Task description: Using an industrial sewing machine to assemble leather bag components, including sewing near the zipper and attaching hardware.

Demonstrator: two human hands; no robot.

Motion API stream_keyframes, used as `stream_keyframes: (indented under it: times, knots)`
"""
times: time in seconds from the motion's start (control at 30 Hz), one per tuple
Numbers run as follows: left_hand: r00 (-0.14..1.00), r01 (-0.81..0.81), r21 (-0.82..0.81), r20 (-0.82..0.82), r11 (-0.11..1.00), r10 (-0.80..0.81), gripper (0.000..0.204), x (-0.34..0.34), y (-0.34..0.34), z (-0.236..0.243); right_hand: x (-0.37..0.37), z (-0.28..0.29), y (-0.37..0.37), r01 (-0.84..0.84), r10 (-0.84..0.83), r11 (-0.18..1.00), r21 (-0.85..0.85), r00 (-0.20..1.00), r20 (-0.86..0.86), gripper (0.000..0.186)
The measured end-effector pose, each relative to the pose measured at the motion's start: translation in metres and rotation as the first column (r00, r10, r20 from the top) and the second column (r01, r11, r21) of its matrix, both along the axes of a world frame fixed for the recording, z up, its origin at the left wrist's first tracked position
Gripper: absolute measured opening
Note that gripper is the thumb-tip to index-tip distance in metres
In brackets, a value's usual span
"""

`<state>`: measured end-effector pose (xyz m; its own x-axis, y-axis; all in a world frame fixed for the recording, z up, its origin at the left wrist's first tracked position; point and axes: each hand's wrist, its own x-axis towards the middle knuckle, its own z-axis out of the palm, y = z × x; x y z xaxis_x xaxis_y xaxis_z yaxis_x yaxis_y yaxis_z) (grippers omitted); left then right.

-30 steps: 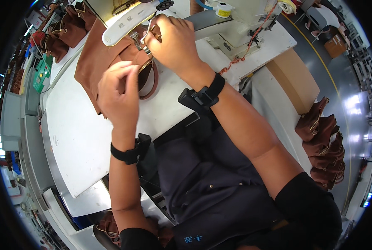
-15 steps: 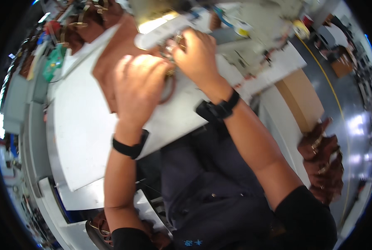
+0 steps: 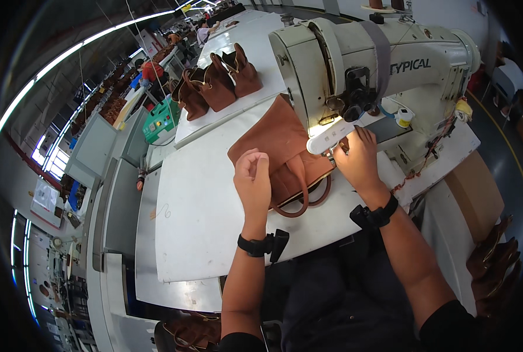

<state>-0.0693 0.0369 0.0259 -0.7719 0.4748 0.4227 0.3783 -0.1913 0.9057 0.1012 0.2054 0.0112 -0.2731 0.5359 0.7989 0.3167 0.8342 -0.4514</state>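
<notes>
A brown leather bag with looped handles and a zipper edge lies on the white sewing table, partly under the sewing machine. My left hand is closed over the bag's left part, fingers curled; whether they hold anything is unclear. My right hand is curled at the needle area beside a white lamp bar, near the metal presser foot and the bag's edge; its fingertips are partly hidden, so I cannot make out what they grip.
Several finished-looking brown bags stand behind on a white table. A green machine sits at left. More bags are piled at lower right beside a brown board. Co-workers are in the background, another seated at right.
The head view has swung upward and left, showing more of the room and machine. My left hand has drawn away leftward from the zipper. My right hand stays by the needle.
</notes>
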Motion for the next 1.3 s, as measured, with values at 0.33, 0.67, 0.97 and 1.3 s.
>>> stream_keyframes:
  times: [0.33,0.67,0.97,1.3]
  knots:
    - [0.493,-0.093,-0.187,-0.862,0.978,-0.118,0.049,0.065,0.010,-0.002,-0.021,0.005,0.005,0.027,-0.020,0.997,0.068,0.995,-0.101,0.018]
    - [0.382,-0.118,-0.166,-0.918,0.979,-0.110,0.036,0.068,0.024,-0.008,-0.002,0.006,0.012,-0.092,0.087,0.992,-0.086,0.994,-0.064,0.018]
    - [0.386,-0.130,-0.197,-0.913,0.972,-0.134,0.037,0.056,0.022,-0.007,-0.012,-0.002,0.013,-0.082,0.089,0.996,0.047,0.976,-0.201,0.016]
    - [0.364,-0.149,-0.190,-0.923,0.970,-0.125,0.041,0.060,0.022,-0.006,0.016,0.009,0.004,-0.119,0.120,0.993,0.020,0.991,-0.057,0.024]
